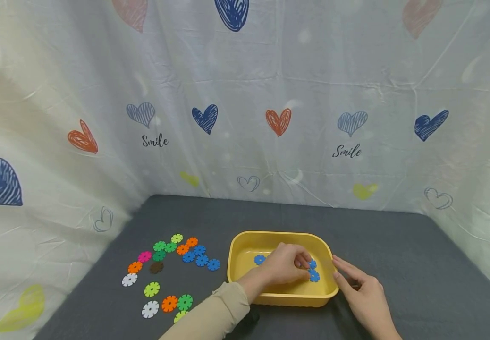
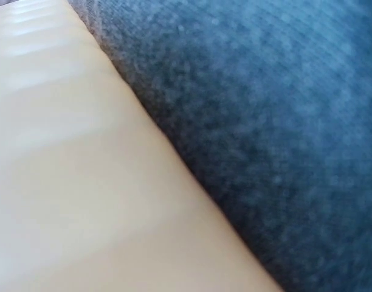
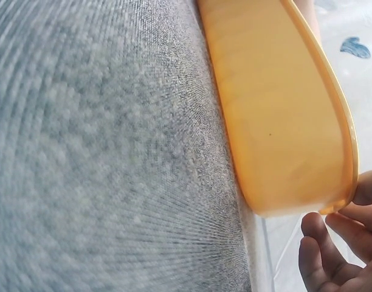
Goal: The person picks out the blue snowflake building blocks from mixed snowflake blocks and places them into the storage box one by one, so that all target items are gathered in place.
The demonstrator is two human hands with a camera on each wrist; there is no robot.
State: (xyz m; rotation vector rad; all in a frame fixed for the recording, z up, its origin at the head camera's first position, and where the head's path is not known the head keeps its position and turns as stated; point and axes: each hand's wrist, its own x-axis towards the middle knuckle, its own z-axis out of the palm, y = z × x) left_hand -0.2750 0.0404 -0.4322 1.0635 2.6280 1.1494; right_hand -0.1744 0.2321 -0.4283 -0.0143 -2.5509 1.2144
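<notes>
A yellow plastic basin (image 1: pixel 287 300) stands on the dark cloth, with several blue notched discs (image 1: pixel 259 259) on its floor. My left hand (image 1: pixel 285 264) is inside it, fingers bent down beside the blue discs at the right end. Whether a disc is pinched between those fingertips is hidden. With thumb and fingers my right hand (image 1: pixel 361 293) grips the basin's right rim; in the right wrist view the fingers (image 3: pixel 350 237) meet the rim's corner. The left wrist view is filled by the basin's ribbed outer wall (image 2: pixel 82 182) and dark cloth.
Left of the basin lie several loose notched discs: blue (image 1: pixel 201 260), orange (image 1: pixel 170 303), green (image 1: pixel 184 302), white (image 1: pixel 150 309), pink (image 1: pixel 145 256) and brown (image 1: pixel 156 267). A heart-printed curtain (image 1: pixel 245 156) hangs behind the table (image 1: pixel 381 236).
</notes>
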